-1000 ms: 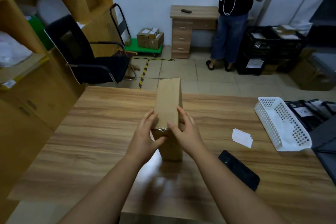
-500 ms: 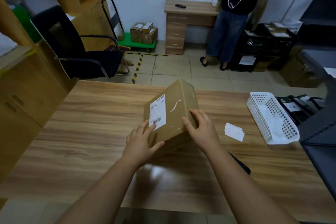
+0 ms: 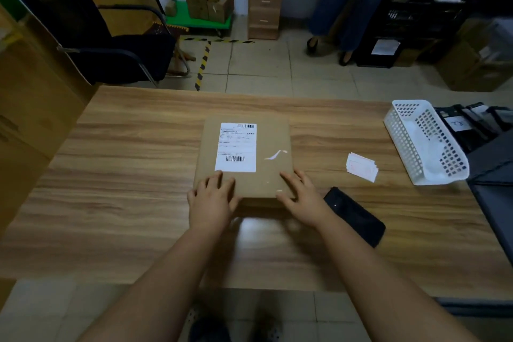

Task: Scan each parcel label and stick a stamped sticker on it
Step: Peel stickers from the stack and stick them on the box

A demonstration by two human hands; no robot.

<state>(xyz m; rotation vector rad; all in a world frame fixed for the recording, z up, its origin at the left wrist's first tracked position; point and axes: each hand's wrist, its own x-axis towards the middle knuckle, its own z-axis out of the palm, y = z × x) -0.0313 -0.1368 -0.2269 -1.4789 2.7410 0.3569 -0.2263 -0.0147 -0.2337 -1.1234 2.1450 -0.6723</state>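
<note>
Now you are resting open fingers [image 3: 219, 179] on the brown cardboard parcel [image 3: 244, 158], laid flat from upright, white label [image 3: 236, 147] facing up for scanning.

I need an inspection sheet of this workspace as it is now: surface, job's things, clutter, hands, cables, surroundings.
Surface: wooden table.
Job's things: parcel lies flat, label up; stickers to its right; black scanner near the right hand.
Clutter: white basket at the table's right end.
Hands: left hand and right hand rest on the parcel's near corners.
Cables: nothing seen.
Surroundings: chair, boxes, a standing person.
</note>
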